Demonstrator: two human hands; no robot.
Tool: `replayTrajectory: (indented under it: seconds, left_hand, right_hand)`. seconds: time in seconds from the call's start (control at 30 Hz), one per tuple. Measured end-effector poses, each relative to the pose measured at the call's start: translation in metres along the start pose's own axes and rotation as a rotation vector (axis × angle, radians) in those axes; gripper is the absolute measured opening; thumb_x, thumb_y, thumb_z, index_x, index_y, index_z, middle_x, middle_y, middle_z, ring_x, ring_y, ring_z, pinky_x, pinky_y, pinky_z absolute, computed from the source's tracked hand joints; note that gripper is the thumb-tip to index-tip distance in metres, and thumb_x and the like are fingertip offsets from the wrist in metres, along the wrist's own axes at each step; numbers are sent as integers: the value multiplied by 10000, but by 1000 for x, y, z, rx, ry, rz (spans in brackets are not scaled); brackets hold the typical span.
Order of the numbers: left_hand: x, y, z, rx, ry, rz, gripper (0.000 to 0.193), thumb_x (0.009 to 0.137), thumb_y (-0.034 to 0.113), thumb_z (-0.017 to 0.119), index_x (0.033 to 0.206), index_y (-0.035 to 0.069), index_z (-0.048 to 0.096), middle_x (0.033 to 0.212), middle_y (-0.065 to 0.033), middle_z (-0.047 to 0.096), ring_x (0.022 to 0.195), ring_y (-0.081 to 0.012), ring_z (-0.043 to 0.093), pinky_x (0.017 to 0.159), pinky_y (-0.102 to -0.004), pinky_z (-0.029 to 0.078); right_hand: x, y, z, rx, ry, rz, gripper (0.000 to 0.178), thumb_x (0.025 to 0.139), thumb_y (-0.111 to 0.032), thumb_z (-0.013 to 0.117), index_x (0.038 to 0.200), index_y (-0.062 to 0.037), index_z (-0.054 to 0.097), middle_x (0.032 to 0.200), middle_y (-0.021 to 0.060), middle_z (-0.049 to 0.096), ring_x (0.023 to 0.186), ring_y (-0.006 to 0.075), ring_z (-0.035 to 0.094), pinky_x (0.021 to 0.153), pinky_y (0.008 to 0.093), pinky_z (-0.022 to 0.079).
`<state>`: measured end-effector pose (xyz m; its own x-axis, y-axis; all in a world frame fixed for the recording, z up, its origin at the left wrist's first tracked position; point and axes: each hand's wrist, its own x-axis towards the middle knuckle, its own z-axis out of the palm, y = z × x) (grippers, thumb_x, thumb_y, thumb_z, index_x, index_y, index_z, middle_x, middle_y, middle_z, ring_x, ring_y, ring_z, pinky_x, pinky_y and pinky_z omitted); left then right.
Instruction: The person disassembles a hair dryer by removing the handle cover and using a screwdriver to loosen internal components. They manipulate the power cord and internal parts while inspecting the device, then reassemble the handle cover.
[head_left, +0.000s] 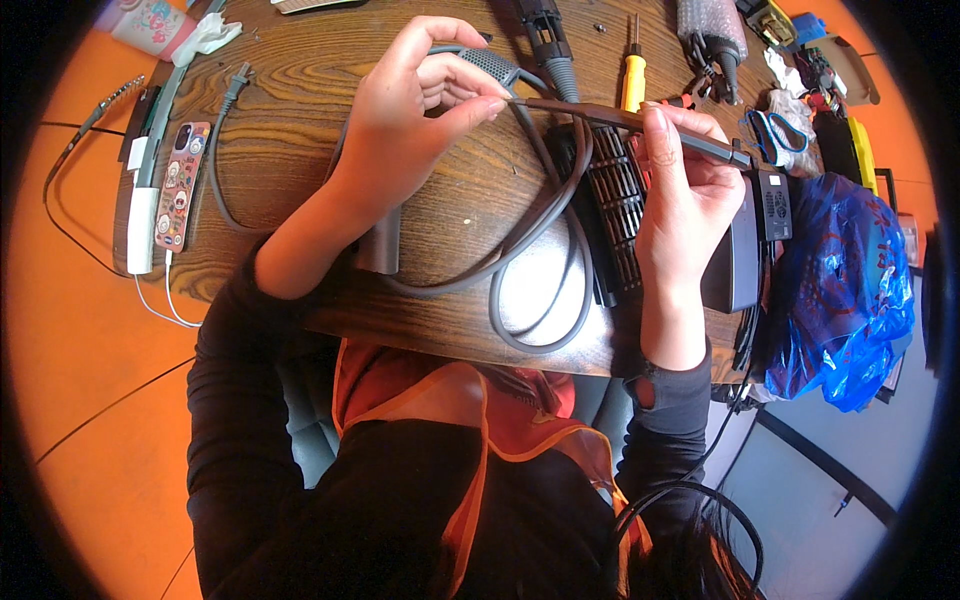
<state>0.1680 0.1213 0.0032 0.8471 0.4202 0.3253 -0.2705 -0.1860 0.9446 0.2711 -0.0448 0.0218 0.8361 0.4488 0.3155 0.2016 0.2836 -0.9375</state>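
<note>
The right hand [685, 205] grips a dark tool [597, 114] above the worktop [450, 190], the left hand [405, 115] pinching near its tip; work seems under way, the yellow screwdriver [634, 84] unheld, what remains unclear

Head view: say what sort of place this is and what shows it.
Probably a repair or assembly workspace, though I can't tell if it's a shop or a home: a yellow-handled screwdriver and a loose grey cable lie on a cluttered wooden table.
</note>
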Motion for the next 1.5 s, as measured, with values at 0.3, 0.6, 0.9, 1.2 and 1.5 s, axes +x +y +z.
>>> replayTrajectory:
  seconds: [0.3,0.6,0.9,1.2,1.5]
  left_hand:
    - [0,3,0,66,0,71,397,759,-83,558,1101,-22,366,908,-139,584,787,-122,574,729,-212,465]
    - [3,4,-3,-165,168,-97,233,827,103,550,1014,-34,526,917,-110,590,765,-113,580,641,-185,449]
    - [-2,2,-3,-435,17,-406,228,870,164,486,966,-36,543,834,-55,571,723,-92,537,652,-191,422]
    - [0,-1,-7,-612,-14,-392,193,850,202,529,897,16,549,768,-18,539,722,-82,491,688,-190,399]
    - [1,-1,-7,-683,54,-408,180,853,168,522,911,-2,535,784,-26,524,734,-83,484,695,-199,399]
  right_hand:
    - [1,2,-1,19,-54,26,110,770,-52,630,859,9,609,713,31,599,624,62,537,597,176,421]
    - [3,6,-1,157,25,56,127,801,-99,601,866,9,612,711,44,601,606,81,546,587,193,426]
    - [0,6,1,205,11,46,115,806,-67,584,888,12,602,746,56,599,616,93,550,595,197,431]
    - [-5,0,2,64,-132,-12,163,754,26,615,915,27,588,888,95,608,793,127,576,733,234,459]
    - [-7,-2,4,138,-433,9,248,829,-69,481,1029,62,546,956,129,596,881,173,571,829,283,421]
